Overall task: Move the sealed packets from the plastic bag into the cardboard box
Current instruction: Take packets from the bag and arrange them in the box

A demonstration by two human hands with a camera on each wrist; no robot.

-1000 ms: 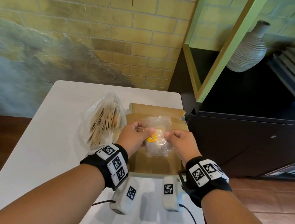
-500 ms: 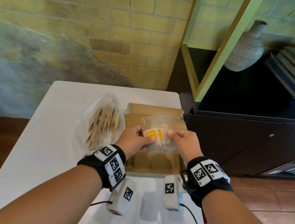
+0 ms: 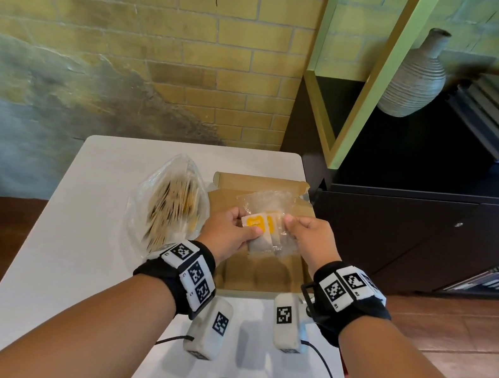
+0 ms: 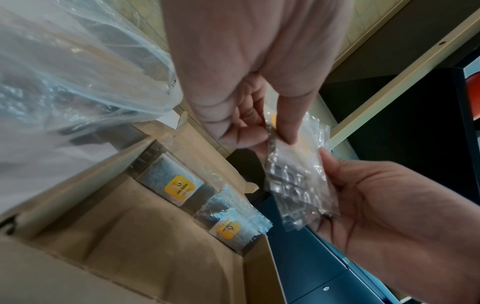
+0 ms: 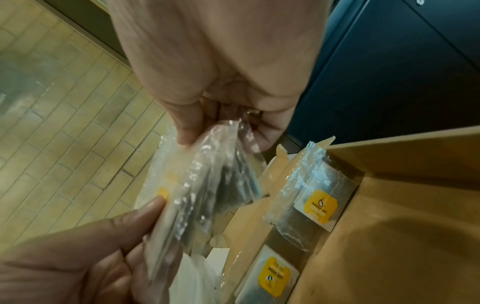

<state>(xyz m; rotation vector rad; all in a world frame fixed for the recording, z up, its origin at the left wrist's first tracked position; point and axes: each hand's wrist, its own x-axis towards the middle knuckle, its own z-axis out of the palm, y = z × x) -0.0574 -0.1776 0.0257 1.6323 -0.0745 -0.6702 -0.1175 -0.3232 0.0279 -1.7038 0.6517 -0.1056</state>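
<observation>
Over the open cardboard box both hands hold up a small clear plastic bag with several sealed packets with yellow labels inside it. My left hand pinches the bag's left side, thumb on a yellow label. My right hand pinches the bag's right edge. In the left wrist view the thumb and fingers grip the crinkled bag. In the right wrist view the right hand's fingers pinch its top. Two labelled packets lie inside the box against its far wall.
A larger clear bag of thin sticks lies on the white table just left of the box. A dark cabinet stands close on the right, bearing a ribbed vase. A brick wall rises behind the table.
The bag has been turned flatter between my hands, so more yellow labels face up. My left thumb has slid onto a label. Both hands moved slightly away from me.
</observation>
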